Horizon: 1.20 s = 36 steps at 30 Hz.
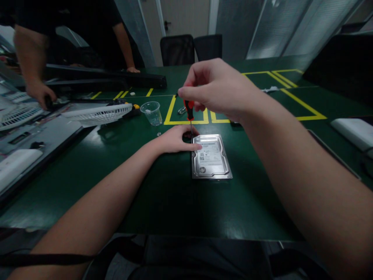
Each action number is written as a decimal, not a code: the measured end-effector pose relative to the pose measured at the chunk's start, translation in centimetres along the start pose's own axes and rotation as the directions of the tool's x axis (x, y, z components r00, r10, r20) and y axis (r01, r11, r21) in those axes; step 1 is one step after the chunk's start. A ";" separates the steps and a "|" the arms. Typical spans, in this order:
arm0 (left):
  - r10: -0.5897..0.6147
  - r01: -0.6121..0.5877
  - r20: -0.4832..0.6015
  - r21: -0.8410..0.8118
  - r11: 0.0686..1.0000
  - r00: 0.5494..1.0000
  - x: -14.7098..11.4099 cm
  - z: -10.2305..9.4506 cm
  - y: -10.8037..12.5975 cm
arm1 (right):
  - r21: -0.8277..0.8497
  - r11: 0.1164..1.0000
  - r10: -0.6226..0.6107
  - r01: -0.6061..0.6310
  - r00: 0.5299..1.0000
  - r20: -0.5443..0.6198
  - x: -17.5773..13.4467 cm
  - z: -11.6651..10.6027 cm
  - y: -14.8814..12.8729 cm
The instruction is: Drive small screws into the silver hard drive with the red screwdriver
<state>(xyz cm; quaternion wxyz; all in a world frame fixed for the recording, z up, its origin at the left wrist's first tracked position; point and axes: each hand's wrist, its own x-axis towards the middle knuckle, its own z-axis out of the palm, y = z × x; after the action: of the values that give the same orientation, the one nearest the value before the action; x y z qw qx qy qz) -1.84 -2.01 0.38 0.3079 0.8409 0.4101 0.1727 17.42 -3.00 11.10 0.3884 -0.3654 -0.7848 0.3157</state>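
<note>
A silver hard drive [214, 165] with a printed label lies flat on the green table. My left hand [179, 139] grips its far left corner, the thumb on top of the drive and the fingers curled at the far side. My right hand [205, 87] is closed on the handle of a red and black screwdriver [190, 111], held upright. The shaft points down at the drive's left edge, between my left thumb and fingers; its tip is hidden there. Left of the screwdriver, beyond my left wrist, sit small screws [159, 134].
A clear plastic cup [152, 114] stands left of my hands. Fan-like white grilles [101, 112] and a large flat panel [55, 132] fill the left side, where another person's hand [42, 93] works. Yellow tape [186, 123] marks the table; a white device [354, 132] lies right.
</note>
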 end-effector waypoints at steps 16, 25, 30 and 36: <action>0.002 -0.002 0.003 -0.036 0.999 1.000 0.0 0.1 -0.2 | -0.016 0.999 -0.035 0.038 0.990 0.135 -0.1 -0.4 -0.3; -0.001 0.001 0.002 -0.032 0.999 1.000 0.0 0.1 -0.1 | 0.083 0.993 0.070 -0.079 0.992 0.110 0.1 -0.1 0.0; -0.017 0.017 0.007 -0.020 1.000 1.000 -0.1 0.0 0.0 | 0.081 0.994 0.062 -0.070 0.993 0.096 0.3 0.0 0.1; -0.002 0.002 0.003 -0.028 1.000 1.000 0.0 0.0 0.2 | -0.004 1.000 -0.004 0.005 0.998 0.061 -0.1 -0.2 -0.6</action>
<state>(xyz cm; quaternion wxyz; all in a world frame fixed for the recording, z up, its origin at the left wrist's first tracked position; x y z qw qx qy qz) -1.76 -2.13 0.47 0.3204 0.8364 0.4079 0.1770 17.43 -3.37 11.56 0.3645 -0.3546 -0.7976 0.3243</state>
